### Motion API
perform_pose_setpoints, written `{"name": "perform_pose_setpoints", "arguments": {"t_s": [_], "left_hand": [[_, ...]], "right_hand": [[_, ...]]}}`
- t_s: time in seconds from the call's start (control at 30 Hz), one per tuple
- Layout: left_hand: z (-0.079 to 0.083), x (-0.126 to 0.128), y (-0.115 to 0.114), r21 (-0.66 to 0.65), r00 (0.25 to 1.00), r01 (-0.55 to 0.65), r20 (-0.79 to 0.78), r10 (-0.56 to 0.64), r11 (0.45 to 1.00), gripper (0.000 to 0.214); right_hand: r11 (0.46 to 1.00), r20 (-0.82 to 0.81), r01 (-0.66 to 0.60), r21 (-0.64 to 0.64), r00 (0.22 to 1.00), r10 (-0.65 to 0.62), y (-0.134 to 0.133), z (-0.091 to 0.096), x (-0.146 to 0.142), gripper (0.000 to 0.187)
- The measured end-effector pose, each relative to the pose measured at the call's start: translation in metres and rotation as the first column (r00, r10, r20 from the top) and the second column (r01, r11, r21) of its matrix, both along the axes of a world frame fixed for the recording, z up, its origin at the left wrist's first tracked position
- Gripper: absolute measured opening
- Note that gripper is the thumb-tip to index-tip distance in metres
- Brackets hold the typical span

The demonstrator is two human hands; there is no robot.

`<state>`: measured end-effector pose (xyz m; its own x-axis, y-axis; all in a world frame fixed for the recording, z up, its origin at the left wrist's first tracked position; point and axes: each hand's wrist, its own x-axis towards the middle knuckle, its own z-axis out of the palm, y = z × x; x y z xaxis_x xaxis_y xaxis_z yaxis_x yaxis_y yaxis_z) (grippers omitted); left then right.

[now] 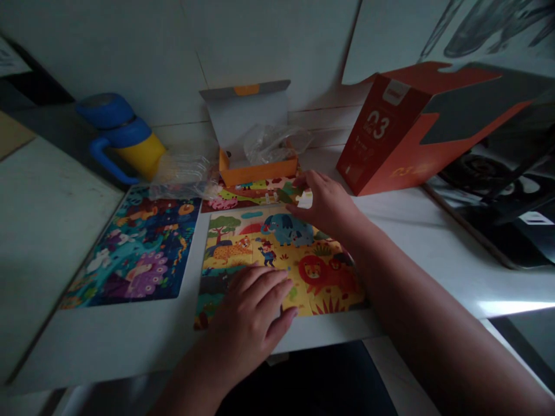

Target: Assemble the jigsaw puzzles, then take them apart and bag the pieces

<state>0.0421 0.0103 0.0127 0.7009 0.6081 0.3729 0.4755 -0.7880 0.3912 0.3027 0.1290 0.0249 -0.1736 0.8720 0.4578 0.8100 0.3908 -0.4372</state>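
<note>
A yellow savanna jigsaw puzzle (277, 254) with elephants, a lion and a cheetah lies in front of me. My left hand (255, 306) rests on its lower left part, fingers extended and thumb apart. At its top right corner is my right hand (323, 202), thumb and fingers spread, fingertips at the right end of a second jigsaw puzzle (247, 196) behind. A white patch with a jigsaw-shaped edge shows between that thumb and the fingers. Whether the right fingertips touch a piece is hard to tell. To the left lies a dark blue sea-animal puzzle (143, 248).
An open orange box (260, 172) holding clear plastic wrap (271, 144) stands at the back. More clear plastic (182, 173) lies beside a blue and yellow jug (125, 136). A large orange-red box (390, 138) stands at right, near a dark gas stove (489, 196).
</note>
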Motion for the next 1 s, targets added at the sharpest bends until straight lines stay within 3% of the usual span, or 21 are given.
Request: {"name": "perform_pose_setpoints", "arguments": {"t_s": [0.1,0.17,0.27,0.37,0.47,0.7,0.9,1.0], "left_hand": [[-0.001,-0.007,-0.001,-0.051,0.961,-0.214,0.167,0.219,0.976,0.034],[-0.004,-0.011,-0.001,-0.208,0.875,-0.346,0.281,0.394,0.915,0.035],[-0.009,-0.016,0.001,-0.480,0.726,-0.334,0.418,0.546,0.811,0.040],[-0.012,-0.017,0.003,-0.587,0.633,-0.261,0.496,0.595,0.767,0.043],[-0.011,-0.018,0.004,-0.580,0.615,-0.279,0.504,0.606,0.766,0.040],[-0.010,-0.020,0.005,-0.436,0.632,-0.405,0.501,0.591,0.804,0.029],[-0.011,-0.020,0.005,-0.407,0.662,-0.467,0.428,0.616,0.785,0.023],[-0.008,-0.020,0.004,-0.397,0.679,-0.480,0.396,0.618,0.782,0.021]], "right_hand": [[0.978,-0.072,-0.206,0.031,0.976,0.208,-0.017,0.014,-0.016,0.041],[0.951,-0.093,-0.307,0.041,0.946,0.310,-0.028,0.019,-0.026,0.043],[0.909,-0.116,-0.417,0.021,0.902,0.417,-0.041,0.021,-0.038,0.045],[0.866,-0.128,-0.499,-0.012,0.860,0.494,-0.049,0.020,-0.046,0.046],[0.828,-0.120,-0.555,-0.080,0.830,0.545,-0.053,0.022,-0.050,0.046],[0.707,0.021,-0.570,-0.419,0.773,0.635,-0.065,0.033,-0.049,0.048],[0.598,0.015,-0.617,-0.511,0.689,0.724,-0.078,0.032,-0.057,0.040],[0.580,0.033,-0.611,-0.539,0.673,0.739,-0.079,0.030,-0.061,0.039]]}}
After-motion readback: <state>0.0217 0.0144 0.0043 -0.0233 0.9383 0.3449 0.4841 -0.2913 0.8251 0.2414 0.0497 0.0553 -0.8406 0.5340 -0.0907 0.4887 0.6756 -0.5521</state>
